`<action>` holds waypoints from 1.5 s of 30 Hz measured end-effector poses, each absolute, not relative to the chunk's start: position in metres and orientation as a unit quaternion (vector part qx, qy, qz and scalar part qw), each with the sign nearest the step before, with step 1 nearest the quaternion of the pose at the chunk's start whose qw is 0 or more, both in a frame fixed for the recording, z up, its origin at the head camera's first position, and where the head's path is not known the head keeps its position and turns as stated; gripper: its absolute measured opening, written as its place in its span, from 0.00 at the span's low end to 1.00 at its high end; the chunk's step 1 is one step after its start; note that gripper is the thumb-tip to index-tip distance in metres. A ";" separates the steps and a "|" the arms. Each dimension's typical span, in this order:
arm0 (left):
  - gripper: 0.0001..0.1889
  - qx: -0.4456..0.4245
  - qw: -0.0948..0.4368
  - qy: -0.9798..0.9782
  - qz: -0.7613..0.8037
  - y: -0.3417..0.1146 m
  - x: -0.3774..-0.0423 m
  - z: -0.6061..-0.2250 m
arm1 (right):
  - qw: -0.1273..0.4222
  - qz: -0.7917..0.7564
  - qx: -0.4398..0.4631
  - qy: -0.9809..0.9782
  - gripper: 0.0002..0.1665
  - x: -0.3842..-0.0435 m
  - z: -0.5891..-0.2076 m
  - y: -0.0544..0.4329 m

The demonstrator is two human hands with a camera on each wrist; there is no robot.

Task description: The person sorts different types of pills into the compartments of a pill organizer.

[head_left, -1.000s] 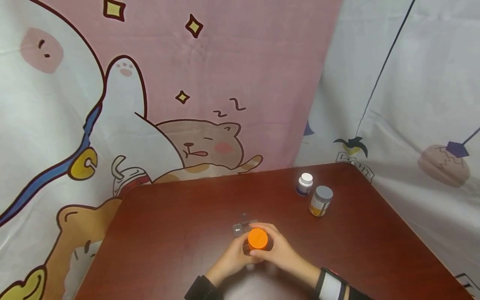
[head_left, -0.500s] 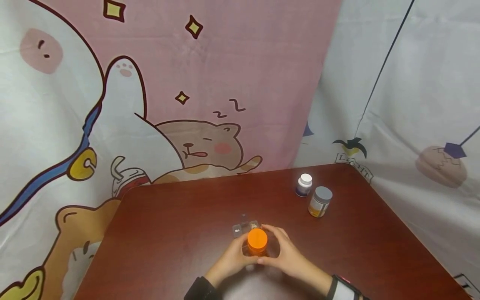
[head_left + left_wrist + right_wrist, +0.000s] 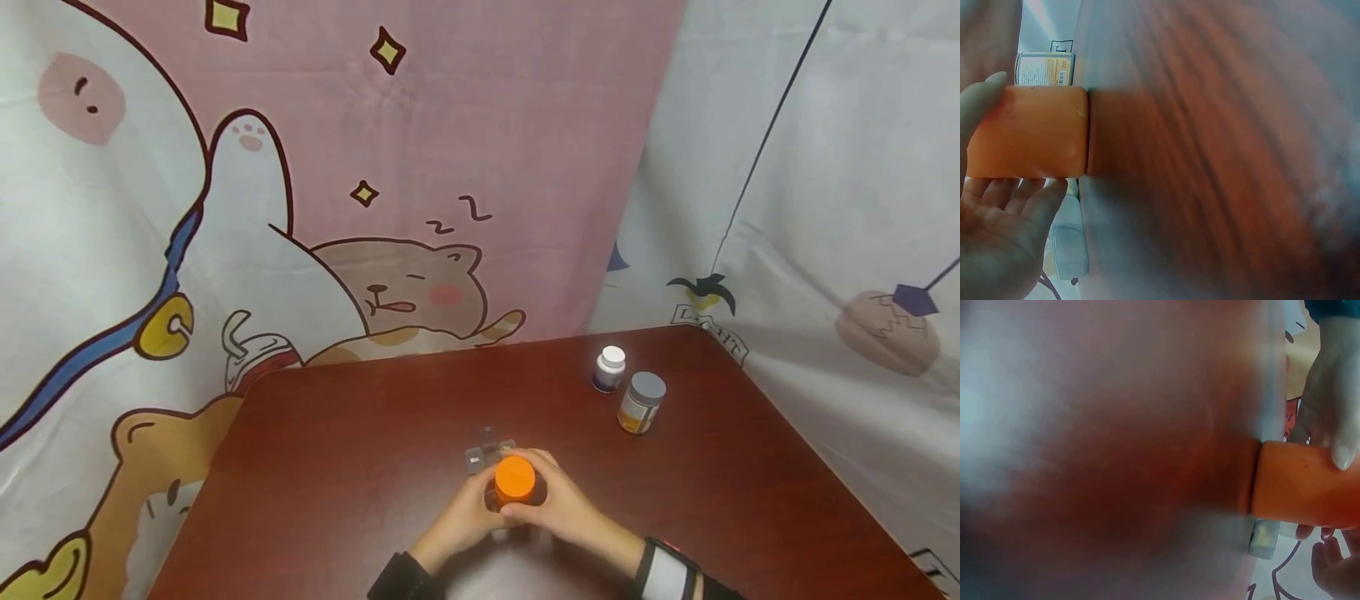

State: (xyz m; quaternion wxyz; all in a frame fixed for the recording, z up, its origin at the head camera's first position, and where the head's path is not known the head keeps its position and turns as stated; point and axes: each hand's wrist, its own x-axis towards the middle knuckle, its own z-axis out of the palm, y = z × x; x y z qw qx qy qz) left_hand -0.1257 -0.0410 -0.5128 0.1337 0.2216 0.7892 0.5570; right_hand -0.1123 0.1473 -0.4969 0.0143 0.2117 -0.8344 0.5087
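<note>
An orange pill bottle (image 3: 1035, 132) stands upright on the tabletop between my hands, its bright orange cap (image 3: 515, 477) facing up. My left hand (image 3: 467, 515) grips the bottle's body from the left, thumb on the near side and fingers on the far side. From the right, my right hand (image 3: 564, 502) holds the cap, with the thumb at its near edge and the fingers curled around behind. Just beyond the hands lies a small clear pill organizer (image 3: 475, 460) with pale contents, partly hidden by the right fingers.
Farther back on the right of the dark red wooden table (image 3: 360, 433) stand a white-capped bottle (image 3: 609, 369) and a grey-lidded jar (image 3: 641, 403). A cartoon-print cloth (image 3: 525, 167) hangs along the table's back and sides.
Half a second ago my right hand was spread away from the cap to the right; now its fingers are back around it. My left hand and the bottle have stayed in place.
</note>
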 end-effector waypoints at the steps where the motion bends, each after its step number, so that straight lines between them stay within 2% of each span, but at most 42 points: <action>1: 0.33 0.222 0.136 0.786 0.561 -0.041 -0.125 -0.513 | 0.001 0.519 0.212 -0.828 0.39 -0.116 -0.496 0.145; 5: 0.32 0.221 0.140 0.776 0.574 -0.042 -0.124 -0.513 | -0.034 0.534 0.210 -0.818 0.39 -0.125 -0.496 0.139; 9: 0.33 0.217 0.141 0.775 0.577 -0.044 -0.123 -0.513 | -0.038 0.531 0.198 -0.823 0.43 -0.124 -0.495 0.142; 12: 0.34 0.214 0.141 0.777 0.575 -0.044 -0.123 -0.512 | -0.022 0.528 0.178 -0.830 0.46 -0.116 -0.495 0.150; 16: 0.35 0.210 0.141 0.779 0.574 -0.044 -0.122 -0.512 | 0.018 0.510 0.163 -0.844 0.43 -0.100 -0.495 0.164; 22: 0.35 0.210 0.145 0.776 0.577 -0.044 -0.125 -0.511 | 0.069 0.472 0.203 -0.855 0.41 -0.088 -0.494 0.168; 29: 0.36 0.213 0.143 0.784 0.565 -0.043 -0.128 -0.509 | 0.006 0.495 0.193 -0.847 0.49 -0.099 -0.487 0.151; 32: 0.35 0.212 0.143 0.787 0.561 -0.041 -0.128 -0.510 | -0.011 0.513 0.193 -0.837 0.49 -0.107 -0.487 0.144; 37: 0.33 0.214 0.148 0.779 0.570 -0.040 -0.127 -0.512 | -0.019 0.522 0.188 -0.832 0.46 -0.115 -0.487 0.139; 45: 0.36 0.215 0.145 0.781 0.568 -0.038 -0.127 -0.512 | -0.017 0.514 0.133 -0.847 0.55 -0.094 -0.481 0.150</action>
